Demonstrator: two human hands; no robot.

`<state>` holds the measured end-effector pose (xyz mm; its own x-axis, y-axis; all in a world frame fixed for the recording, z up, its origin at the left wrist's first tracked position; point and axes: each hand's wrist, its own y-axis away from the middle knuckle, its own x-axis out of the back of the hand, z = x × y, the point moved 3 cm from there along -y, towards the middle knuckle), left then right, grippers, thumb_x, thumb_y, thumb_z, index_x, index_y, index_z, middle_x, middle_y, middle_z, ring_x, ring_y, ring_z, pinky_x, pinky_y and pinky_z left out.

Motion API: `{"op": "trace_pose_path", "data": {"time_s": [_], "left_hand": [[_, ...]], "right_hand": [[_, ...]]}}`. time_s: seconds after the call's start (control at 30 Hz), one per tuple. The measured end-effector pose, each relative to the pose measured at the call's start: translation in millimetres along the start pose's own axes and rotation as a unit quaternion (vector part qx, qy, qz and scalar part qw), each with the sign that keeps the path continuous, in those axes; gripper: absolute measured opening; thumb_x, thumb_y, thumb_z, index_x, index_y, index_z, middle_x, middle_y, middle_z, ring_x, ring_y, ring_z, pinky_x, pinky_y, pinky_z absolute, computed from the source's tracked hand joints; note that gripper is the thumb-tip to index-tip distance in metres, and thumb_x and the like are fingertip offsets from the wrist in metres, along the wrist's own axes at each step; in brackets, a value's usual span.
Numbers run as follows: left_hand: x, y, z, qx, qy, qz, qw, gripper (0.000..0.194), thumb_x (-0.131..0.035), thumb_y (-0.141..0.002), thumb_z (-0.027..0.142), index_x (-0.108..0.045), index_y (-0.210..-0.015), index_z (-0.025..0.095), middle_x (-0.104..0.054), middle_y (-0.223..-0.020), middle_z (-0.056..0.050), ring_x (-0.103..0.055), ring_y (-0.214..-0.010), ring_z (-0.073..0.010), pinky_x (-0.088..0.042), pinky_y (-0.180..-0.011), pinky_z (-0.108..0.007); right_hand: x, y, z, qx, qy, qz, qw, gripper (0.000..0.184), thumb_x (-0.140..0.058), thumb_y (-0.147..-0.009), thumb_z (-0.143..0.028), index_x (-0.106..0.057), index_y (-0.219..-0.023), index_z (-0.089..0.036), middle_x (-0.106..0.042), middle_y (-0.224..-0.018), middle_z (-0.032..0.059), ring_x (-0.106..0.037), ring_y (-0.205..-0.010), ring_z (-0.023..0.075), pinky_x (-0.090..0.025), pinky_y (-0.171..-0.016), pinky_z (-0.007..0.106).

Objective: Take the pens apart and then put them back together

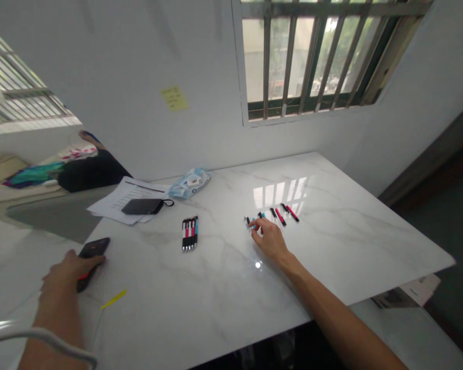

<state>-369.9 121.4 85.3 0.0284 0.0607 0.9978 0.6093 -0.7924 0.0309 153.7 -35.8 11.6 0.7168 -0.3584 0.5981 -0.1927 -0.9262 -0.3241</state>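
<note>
My right hand (268, 237) is at the left end of a loose row of black, pink and blue pens (281, 214) on the white marble-patterned table (200, 318), its thumb and fingers pinched on a black and blue pen (252, 224). The pinched pen is mostly hidden. My left hand (65, 275) lies over a black phone (94, 248) near the table's left side, gripping it. Beneath that hand shows a bit of red. A tight group of several black pens with pink and blue parts (190, 234) lies between my hands.
A yellow strip (113, 299) lies near my left hand. Papers (118, 203) under a black pouch (142, 206) and a blue plastic packet (190, 183) sit at the far edge. A white cable (34, 335) crosses the lower left. The table's right edge drops off.
</note>
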Motion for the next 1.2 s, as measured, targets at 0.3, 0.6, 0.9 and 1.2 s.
{"op": "trace_pose_path", "data": {"time_s": [0.3, 0.6, 0.9, 1.2], "left_hand": [[-26.6, 113, 104, -0.29, 0.11, 0.071, 0.948, 0.055, -0.048, -0.095, 0.052, -0.062, -0.138, 0.022, -0.067, -0.126, -0.011, -0.062, -0.115, -0.0298, -0.048, -0.099, -0.039], [-49.9, 174, 178, -0.368, 0.089, 0.078, 0.922, 0.041, -0.056, -0.093, 0.044, -0.075, -0.123, 0.023, -0.064, -0.122, -0.015, -0.056, -0.111, -0.0336, -0.049, -0.091, -0.04], [-58.8, 188, 187, -0.406, 0.097, 0.13, 0.9, 0.033, -0.058, -0.092, 0.028, -0.073, -0.12, 0.021, -0.066, -0.116, -0.012, -0.054, -0.106, -0.0299, -0.045, -0.091, -0.039], [-57.9, 170, 180, -0.345, 0.105, 0.118, 0.925, 0.027, -0.056, -0.09, 0.034, -0.076, -0.102, 0.02, -0.07, -0.11, -0.014, -0.058, -0.103, -0.0327, -0.047, -0.087, -0.04]], "right_hand": [[17, -11, -17, 0.043, -0.024, 0.021, 0.999, 0.02, -0.058, -0.09, -0.018, -0.073, -0.102, -0.021, -0.069, -0.089, 0.0029, -0.062, -0.081, 0.0177, -0.047, -0.081, 0.029], [42, -52, -19, 0.121, -0.012, 0.133, 0.984, 0.018, -0.053, -0.094, -0.02, -0.07, -0.099, -0.02, -0.067, -0.089, 0.0046, -0.06, -0.08, 0.0189, -0.05, -0.081, 0.033], [11, -42, 6, 0.159, 0.019, 0.016, 0.987, 0.015, -0.059, -0.093, -0.014, -0.072, -0.098, -0.02, -0.069, -0.09, 0.0054, -0.062, -0.09, 0.0214, -0.049, -0.088, 0.035], [-19, -19, -21, 0.224, 0.012, -0.147, 0.963, 0.017, -0.065, -0.092, -0.008, -0.074, -0.1, -0.02, -0.073, -0.097, 0.0066, -0.061, -0.098, 0.0226, -0.049, -0.093, 0.037]]}}
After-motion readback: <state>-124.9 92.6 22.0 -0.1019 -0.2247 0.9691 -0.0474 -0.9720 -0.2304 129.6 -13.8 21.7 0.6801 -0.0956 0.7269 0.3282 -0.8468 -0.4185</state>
